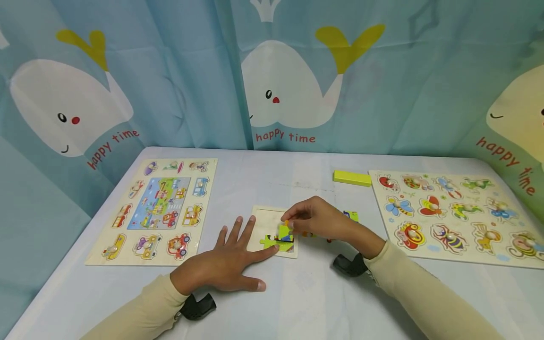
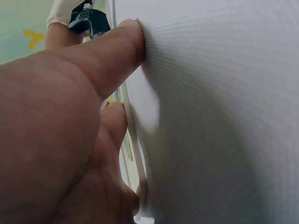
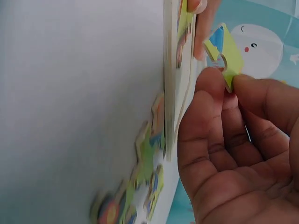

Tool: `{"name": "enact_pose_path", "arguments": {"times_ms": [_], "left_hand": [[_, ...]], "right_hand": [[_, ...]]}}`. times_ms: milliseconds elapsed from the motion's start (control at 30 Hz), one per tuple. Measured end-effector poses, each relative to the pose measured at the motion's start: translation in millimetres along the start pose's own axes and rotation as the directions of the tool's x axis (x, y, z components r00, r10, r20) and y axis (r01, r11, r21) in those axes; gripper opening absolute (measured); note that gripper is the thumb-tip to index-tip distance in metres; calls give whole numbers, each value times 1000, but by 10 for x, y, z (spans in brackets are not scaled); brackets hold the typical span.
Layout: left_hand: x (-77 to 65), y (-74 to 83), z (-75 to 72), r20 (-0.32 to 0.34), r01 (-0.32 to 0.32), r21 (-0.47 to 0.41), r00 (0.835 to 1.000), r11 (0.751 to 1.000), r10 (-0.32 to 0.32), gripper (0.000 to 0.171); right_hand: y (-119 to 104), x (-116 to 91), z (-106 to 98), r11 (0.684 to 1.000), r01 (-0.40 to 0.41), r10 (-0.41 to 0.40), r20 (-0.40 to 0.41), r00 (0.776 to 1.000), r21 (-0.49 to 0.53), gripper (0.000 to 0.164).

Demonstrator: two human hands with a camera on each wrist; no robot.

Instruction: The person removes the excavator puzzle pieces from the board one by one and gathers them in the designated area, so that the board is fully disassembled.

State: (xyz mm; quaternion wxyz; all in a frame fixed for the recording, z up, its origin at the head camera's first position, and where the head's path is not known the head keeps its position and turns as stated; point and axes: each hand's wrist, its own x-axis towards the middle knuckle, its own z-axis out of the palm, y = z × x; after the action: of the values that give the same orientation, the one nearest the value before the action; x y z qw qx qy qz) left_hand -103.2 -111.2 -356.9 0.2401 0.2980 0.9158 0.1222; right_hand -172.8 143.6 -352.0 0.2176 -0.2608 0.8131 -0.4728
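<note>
Between thumb and fingertips, my right hand (image 1: 325, 221) pinches a yellow-green and blue jigsaw piece (image 3: 232, 57). It holds the piece tilted above a small wooden puzzle tray (image 1: 265, 215). Green puzzle pieces (image 1: 267, 242) lie in the near part of that tray, partly covered by the held piece in the head view. My left hand (image 1: 225, 264) lies with fingers spread at the tray's left side; its index fingertip rests over the near edge, by the pieces. In the left wrist view, the left thumb (image 2: 117, 56) is stretched out over the white tabletop.
Several loose jigsaw pieces (image 3: 147, 156) lie right of the tray, partly behind the right hand in the head view. A vehicle puzzle board (image 1: 208, 172) is at left, an insect puzzle board (image 1: 408, 205) at right. Near the curtain lies a yellow-green block (image 1: 352, 178).
</note>
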Motion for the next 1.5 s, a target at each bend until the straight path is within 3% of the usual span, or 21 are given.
{"name": "enact_pose_path", "arguments": {"times_ms": [500,833,1167,1367,1500], "left_hand": [[-10,4,6,-17,-7,-15,1000,1000,7,72],[-14,2,4,-26,3,0,1000,1000,-3,71],[-8,-8,16,-29,-8,-9,1000,1000,7,72],[-14,-11,24,-32,-24,-28,999,999,23,71],[-14,-8,21,-30,-30,-35,999,999,29,71]], "right_hand": [[55,-228,-130,1000,-23,24,67,997,-22,12],[106,-331,-202,996,-51,40,160,986,68,9],[79,-362,-212,999,-14,21,195,981,-36,12],[100,-345,-226,990,36,-15,157,988,-134,13],[93,-341,-230,992,30,-12,148,989,-124,12]]}}
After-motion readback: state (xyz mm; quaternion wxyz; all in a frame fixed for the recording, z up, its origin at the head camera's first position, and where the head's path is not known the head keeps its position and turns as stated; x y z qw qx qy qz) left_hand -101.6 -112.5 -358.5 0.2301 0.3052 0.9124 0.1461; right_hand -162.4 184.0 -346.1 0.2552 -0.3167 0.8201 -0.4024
